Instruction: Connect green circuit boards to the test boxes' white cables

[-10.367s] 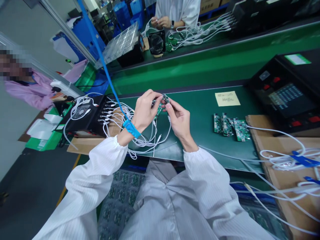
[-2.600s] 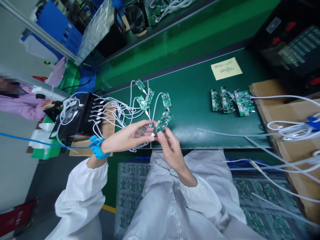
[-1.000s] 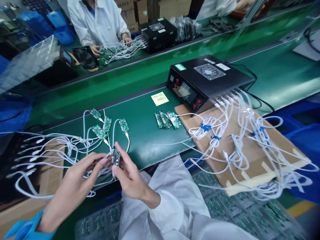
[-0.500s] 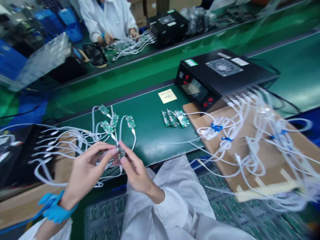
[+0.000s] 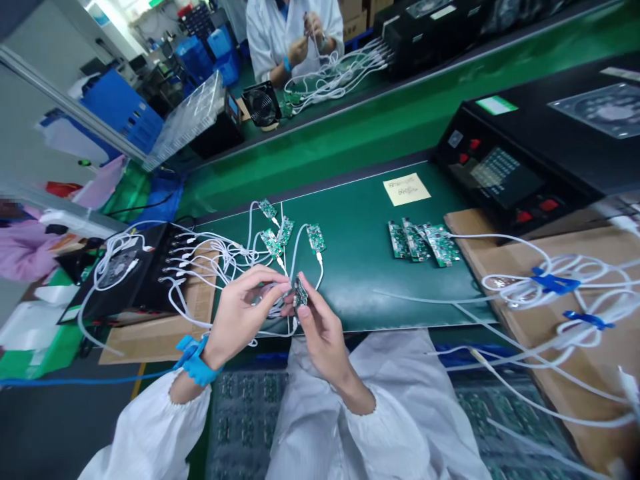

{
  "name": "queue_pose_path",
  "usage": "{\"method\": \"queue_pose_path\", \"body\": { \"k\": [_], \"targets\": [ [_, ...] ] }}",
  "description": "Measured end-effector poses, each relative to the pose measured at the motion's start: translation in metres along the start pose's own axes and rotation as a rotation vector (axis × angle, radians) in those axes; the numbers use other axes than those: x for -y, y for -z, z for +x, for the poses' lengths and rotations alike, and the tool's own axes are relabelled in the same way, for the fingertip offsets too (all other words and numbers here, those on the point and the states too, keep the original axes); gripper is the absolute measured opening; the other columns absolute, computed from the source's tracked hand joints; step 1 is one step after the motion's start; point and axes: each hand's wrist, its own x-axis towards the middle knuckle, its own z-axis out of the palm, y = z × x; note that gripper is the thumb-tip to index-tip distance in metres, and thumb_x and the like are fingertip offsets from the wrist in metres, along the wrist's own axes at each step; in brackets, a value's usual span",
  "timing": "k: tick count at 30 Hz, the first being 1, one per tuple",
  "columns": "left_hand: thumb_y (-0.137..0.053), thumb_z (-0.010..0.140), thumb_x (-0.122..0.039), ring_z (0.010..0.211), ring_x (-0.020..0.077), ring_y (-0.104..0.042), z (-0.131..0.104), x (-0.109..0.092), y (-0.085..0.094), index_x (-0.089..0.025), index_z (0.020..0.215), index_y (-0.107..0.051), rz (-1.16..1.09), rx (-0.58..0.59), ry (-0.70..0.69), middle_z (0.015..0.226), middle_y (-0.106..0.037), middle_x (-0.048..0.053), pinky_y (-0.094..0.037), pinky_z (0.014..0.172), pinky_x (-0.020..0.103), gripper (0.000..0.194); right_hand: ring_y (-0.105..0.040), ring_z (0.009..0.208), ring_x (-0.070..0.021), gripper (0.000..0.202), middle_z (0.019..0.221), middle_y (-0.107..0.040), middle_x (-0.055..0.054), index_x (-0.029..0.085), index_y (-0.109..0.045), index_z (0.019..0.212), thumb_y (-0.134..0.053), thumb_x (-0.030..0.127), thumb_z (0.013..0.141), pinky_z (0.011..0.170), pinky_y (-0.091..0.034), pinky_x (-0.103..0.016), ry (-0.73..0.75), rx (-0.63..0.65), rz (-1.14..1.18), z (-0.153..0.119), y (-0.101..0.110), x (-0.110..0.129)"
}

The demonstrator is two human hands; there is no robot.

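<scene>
A small green circuit board [image 5: 301, 293] stands on edge between the thumb and fingers of my right hand [image 5: 323, 337]. My left hand [image 5: 247, 308], with a blue wrist strap [image 5: 196, 360], is pinched closed beside the board's left side. What lies between its fingertips is hidden. A white cable plug [image 5: 294, 325] shows just below the held board. Beyond my hands, several boards with white cables lie on the green mat, among them one circuit board [image 5: 316, 239] to the right and another [image 5: 271, 243] nearer the left hand.
Loose boards [image 5: 414, 241] lie right of centre, below a yellow note [image 5: 407, 189]. A black box with a display [image 5: 505, 173] stands at right, beside bundled white cables [image 5: 555, 283] on cardboard. Another black box [image 5: 145, 273] with plugged cables sits left. A co-worker [image 5: 295, 40] works across the bench.
The view has swung left, so the bench appears shifted right. Both my hands stay together at the board. The co-worker's hands have risen from the cables.
</scene>
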Motion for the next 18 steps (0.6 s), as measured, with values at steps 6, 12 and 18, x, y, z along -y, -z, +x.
{"method": "queue_pose_path", "body": {
  "k": [6,12,18],
  "targets": [
    [-0.072,0.093,-0.018,0.083,0.0109,-0.066,0.001,0.003,-0.002,-0.021,0.097,-0.076,0.089,-0.04,-0.173,0.092,-0.072,0.002,-0.051,0.068,0.02,0.007,-0.07,0.1,-0.0181,0.053,0.12,-0.069,-0.007,0.035,-0.046,0.157,-0.055,0.041,0.106,0.1,-0.056,-0.038,0.035,0.018,-0.063,0.0,0.003,-0.006],
    [-0.069,0.092,-0.008,0.072,0.0073,-0.061,-0.001,0.005,-0.005,-0.018,0.102,-0.075,0.242,-0.076,-0.34,0.094,-0.071,0.002,-0.049,0.062,0.019,0.015,-0.069,0.095,-0.0161,0.051,0.119,-0.069,-0.006,0.036,-0.047,0.156,-0.056,0.036,0.106,0.098,-0.057,-0.035,0.042,0.006,-0.081,0.001,0.004,-0.007],
    [-0.066,0.091,0.001,0.094,0.0129,-0.068,-0.005,0.018,-0.009,-0.015,0.108,-0.072,0.438,-0.105,-0.539,0.101,-0.072,0.006,-0.056,0.088,0.025,0.024,-0.068,0.093,-0.0158,0.052,0.118,-0.069,-0.007,0.033,-0.048,0.156,-0.056,0.037,0.105,0.097,-0.057,-0.035,0.023,0.008,-0.097,0.002,0.004,-0.009]
  ]
}}
